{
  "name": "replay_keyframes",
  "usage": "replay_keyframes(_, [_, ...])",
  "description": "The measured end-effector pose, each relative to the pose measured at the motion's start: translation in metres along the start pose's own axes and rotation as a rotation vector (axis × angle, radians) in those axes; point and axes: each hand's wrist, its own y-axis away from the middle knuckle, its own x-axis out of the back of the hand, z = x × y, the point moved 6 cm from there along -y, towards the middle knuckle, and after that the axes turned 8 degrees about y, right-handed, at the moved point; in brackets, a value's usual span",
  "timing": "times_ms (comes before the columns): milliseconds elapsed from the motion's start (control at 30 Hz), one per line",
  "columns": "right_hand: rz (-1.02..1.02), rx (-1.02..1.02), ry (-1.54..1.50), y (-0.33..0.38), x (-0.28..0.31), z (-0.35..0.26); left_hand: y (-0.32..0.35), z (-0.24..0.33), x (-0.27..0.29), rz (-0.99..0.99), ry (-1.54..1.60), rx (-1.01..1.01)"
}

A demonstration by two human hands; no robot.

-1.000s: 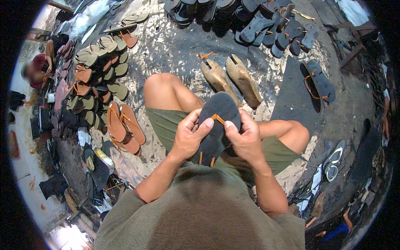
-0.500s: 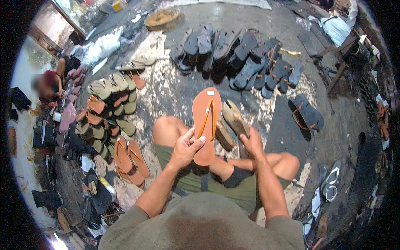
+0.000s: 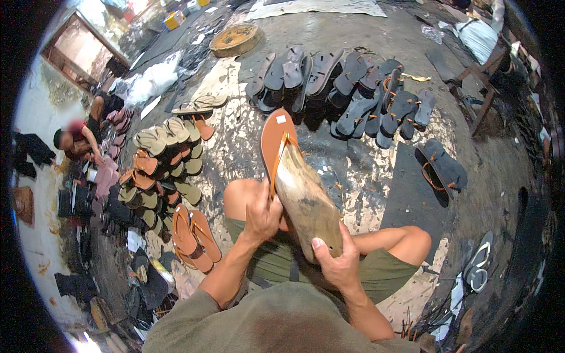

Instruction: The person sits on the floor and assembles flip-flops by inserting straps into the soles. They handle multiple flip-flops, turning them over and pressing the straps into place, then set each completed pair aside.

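Two at once: gripping a brown sandal (image 3: 272, 138) in the left hand (image 3: 262, 215) and a wooden foot (image 3: 308, 203) in the right hand (image 3: 341, 262).

the left hand (image 3: 263, 215) curls farther forward than the right hand (image 3: 341, 260), both gripping.

Smooth, partly shiny wooden shoe last (image 3: 307, 203), smooth matt brown sandal (image 3: 272, 134), glossy orange strap (image 3: 275, 167)

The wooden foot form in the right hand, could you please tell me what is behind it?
A brown sandal, its toe end and part of its strap visible. Most of the rest is covered by the foot form and left hand.
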Motion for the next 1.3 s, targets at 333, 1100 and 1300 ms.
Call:
replay_keyframes(333, [0.115, 0.520, 0.217, 0.004, -0.018, -0.049, -0.109, 0.061, 0.029, -0.105, 1.346, 0.145])
replay_keyframes(1100, [-0.010, 0.403, 0.119, -0.077, 0.012, -0.087, -0.005, 0.044, -0.033, -0.051, 0.733, 0.340])
replay_keyframes(1300, [-0.156, 0.444, -0.002, -0.084, 0.003, -0.093, -0.013, 0.047, -0.032, -0.075, 0.868, 0.279])
